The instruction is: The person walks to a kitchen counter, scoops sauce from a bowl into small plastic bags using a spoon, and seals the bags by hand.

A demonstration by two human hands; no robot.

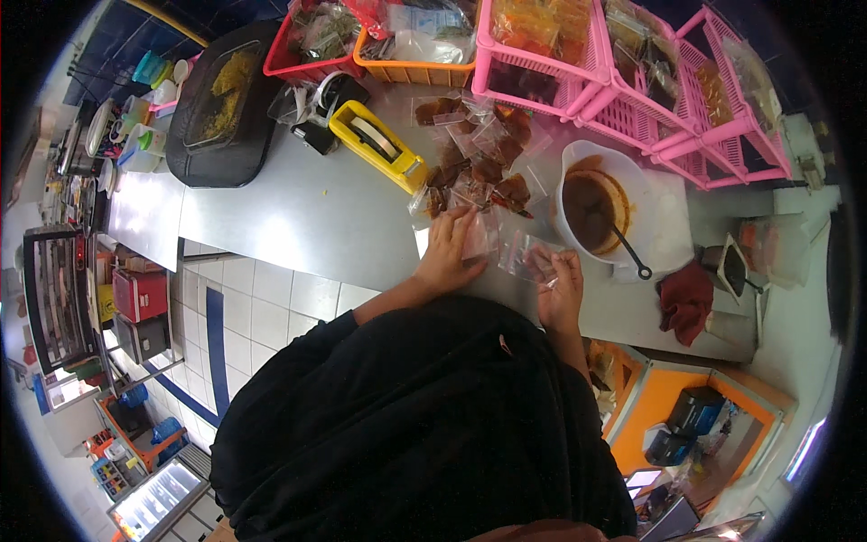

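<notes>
My right hand (562,291) pinches a small clear plastic bag (522,255) by its edge; the bag looks flat. My left hand (445,248) lies on the metal table with its fingers stretched out and the thumb apart, beside and partly over other clear bags (482,233). Just beyond it is a pile of small bags filled with dark brown sauce (488,167). To the right of the pile stands a white tub (573,167) of brown sauce, with a black-handled ladle (642,270) leaning on its rim.
A yellow tape dispenser (379,149) stands left of the pile. Pink racks (596,99), an orange basket (415,72) and a red basket (312,70) line the back. A black container (217,154) sits far left. A dark red cloth (686,303) lies right.
</notes>
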